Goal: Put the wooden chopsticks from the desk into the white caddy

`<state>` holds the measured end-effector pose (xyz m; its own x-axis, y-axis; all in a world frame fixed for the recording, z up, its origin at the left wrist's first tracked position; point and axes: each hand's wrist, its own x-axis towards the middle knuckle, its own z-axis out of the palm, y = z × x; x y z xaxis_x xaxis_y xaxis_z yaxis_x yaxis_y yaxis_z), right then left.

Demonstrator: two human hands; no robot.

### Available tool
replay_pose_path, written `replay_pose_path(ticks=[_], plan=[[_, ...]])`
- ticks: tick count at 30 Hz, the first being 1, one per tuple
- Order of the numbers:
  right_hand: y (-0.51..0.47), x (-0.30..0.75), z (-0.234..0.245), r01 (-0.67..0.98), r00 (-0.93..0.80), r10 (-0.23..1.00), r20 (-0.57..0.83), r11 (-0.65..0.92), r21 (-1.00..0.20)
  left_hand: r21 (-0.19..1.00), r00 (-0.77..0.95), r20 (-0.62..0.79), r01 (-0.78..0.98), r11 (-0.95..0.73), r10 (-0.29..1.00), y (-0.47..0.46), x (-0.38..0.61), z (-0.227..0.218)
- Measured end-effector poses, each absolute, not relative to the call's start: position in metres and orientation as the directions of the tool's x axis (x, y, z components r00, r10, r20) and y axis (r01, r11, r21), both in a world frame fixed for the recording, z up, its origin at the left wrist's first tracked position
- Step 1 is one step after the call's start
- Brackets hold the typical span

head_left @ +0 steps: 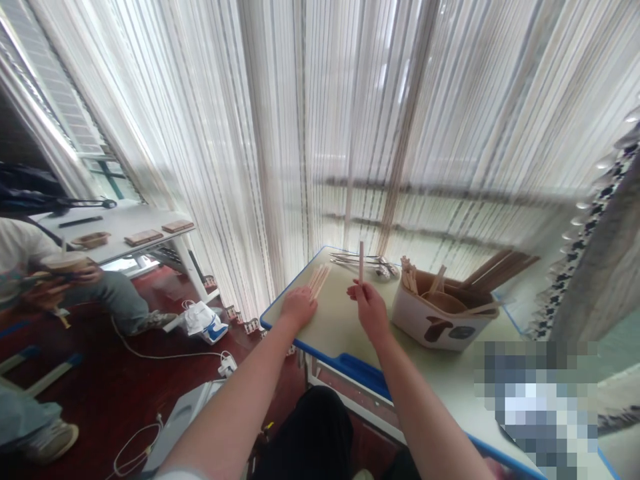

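My left hand (299, 305) lies flat on the pale desk (340, 333), its fingers on the near end of a bundle of wooden chopsticks (319, 279). My right hand (369, 308) is closed in a pinch round a single wooden chopstick (361, 261), held upright above the desk. Just right of that hand stands a white box (440, 320) filled with wooden spoons, sticks and long utensils. Metal cutlery (365, 262) lies at the far edge of the desk behind the upright chopstick.
White string curtains (320, 133) hang right behind the desk. At the left, another person sits on the dark red floor by a white table (125, 233) with wooden items. Cables, a white bag (203, 321) and a grey case lie on the floor.
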<state>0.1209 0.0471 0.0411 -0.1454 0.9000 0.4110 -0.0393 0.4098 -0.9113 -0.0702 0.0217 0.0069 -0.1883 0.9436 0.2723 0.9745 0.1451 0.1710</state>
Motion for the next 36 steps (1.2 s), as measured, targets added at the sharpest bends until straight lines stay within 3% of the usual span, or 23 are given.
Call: replay_pose_path(ticks=[9,16,19,23,27,31,34,36], plan=[[0.025,0.244,0.131,-0.137,0.158,0.847,0.507,0.527,-0.839,0.123,-0.181,0.294,0.981,0.151,0.938,0.026,-0.048,-0.007],[0.025,0.294,0.153,0.133,0.331,0.74,0.586,0.578,-0.805,0.148,-0.216,0.289,0.973,0.18,0.933,0.027,-0.045,0.004],[0.021,0.304,0.151,0.171,0.338,0.737,0.585,0.563,-0.808,0.177,-0.23,0.407,0.969,0.171,0.884,0.04,-0.022,0.015],[0.015,0.306,0.153,0.142,0.336,0.778,0.531,0.516,-0.845,0.299,-0.111,0.556,0.951,-0.074,0.824,0.068,0.03,0.034],[0.012,0.302,0.151,0.138,0.27,0.868,0.416,0.393,-0.909,0.549,-0.128,0.601,0.783,-0.291,0.789,0.091,0.077,0.036],[0.016,0.306,0.143,0.406,0.279,0.875,0.397,0.267,-0.874,0.669,-0.22,0.446,0.726,-0.16,0.868,0.101,0.096,0.012],[0.021,0.311,0.139,0.662,0.226,0.875,0.427,0.184,-0.727,0.656,-0.116,0.397,0.729,-0.193,0.911,0.103,0.096,-0.001],[0.025,0.312,0.138,0.708,0.191,0.89,0.414,0.168,-0.686,0.673,-0.021,0.376,0.693,-0.257,0.926,0.102,0.095,-0.003]])
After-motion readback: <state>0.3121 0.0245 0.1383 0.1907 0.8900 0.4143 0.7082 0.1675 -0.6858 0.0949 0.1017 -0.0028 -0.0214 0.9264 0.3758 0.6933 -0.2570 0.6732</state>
